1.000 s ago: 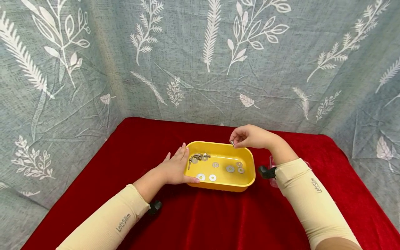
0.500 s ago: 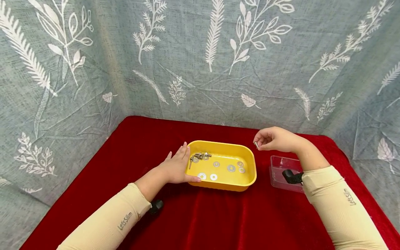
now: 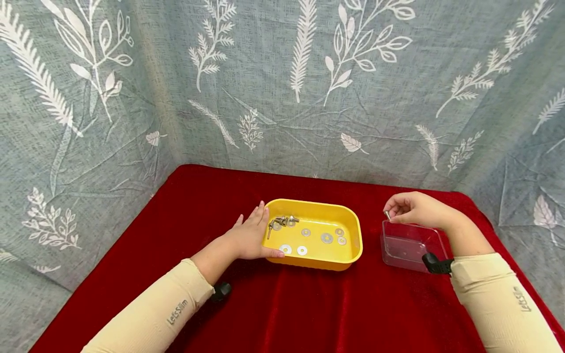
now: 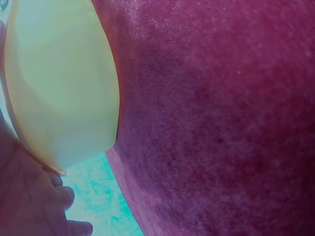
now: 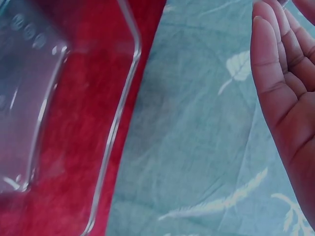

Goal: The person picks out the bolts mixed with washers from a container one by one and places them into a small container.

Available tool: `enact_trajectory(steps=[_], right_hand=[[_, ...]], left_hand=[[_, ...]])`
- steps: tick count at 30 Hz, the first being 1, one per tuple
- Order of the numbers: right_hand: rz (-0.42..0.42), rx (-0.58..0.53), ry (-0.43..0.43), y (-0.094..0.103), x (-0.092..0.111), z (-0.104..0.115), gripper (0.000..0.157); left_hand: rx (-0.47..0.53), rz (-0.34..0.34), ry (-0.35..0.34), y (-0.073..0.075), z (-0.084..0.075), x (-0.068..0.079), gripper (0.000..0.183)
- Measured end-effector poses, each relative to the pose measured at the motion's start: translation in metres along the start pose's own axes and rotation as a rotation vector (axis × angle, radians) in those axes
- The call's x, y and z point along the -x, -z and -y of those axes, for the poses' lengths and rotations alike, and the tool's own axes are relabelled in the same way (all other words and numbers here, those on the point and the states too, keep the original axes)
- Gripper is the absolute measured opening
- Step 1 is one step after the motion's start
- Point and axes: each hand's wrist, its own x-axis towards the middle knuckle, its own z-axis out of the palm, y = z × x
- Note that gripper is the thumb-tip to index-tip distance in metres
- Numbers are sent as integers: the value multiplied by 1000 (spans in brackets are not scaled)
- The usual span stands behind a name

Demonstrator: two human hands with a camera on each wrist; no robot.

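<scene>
My left hand rests against the left end of a yellow plastic tray, fingers straight along the side and thumb on the front rim. Inside the tray, several metal screws lie clustered at the left, and several flat washers are spread over the bottom. To the right, my right hand pinches a small metal screw between thumb and fingers, just above the back-left rim of a clear plastic box. In the right wrist view the fingertips are cut off at the top edge.
Red velvet cloth covers the table. A grey-green curtain with white leaf prints hangs behind it and at both sides. The right forearm and its black wrist camera cover part of the clear box's right side.
My right hand has carried the screw rightward from the yellow tray's back-right corner to the clear box, lowering slightly. The left hand and tray have stayed in place.
</scene>
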Motion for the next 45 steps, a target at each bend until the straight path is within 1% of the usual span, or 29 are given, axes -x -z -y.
enact_trajectory(steps=[6, 12, 17, 26, 31, 36, 45], right_hand=[[-8, 45, -27, -1, 8, -12, 19], [-3, 38, -34, -4, 14, -22, 22], [2, 27, -42, -7, 15, -26, 21], [17, 43, -50, -10, 14, -32, 22], [11, 68, -58, -10, 14, -35, 24], [6, 62, -38, -10, 13, -35, 23], [-3, 61, -15, -10, 8, -28, 22]], left_hand=[[6, 2, 5, -1, 1, -1, 126], [4, 0, 4, -3, 2, -2, 127], [3, 4, 7, -3, 2, -2, 126], [3, 5, 1, -1, 2, -2, 126], [5, 6, 0, 0, 1, -1, 126], [5, 6, 0, 0, 1, -2, 126], [8, 8, 6, 0, 2, -1, 126]])
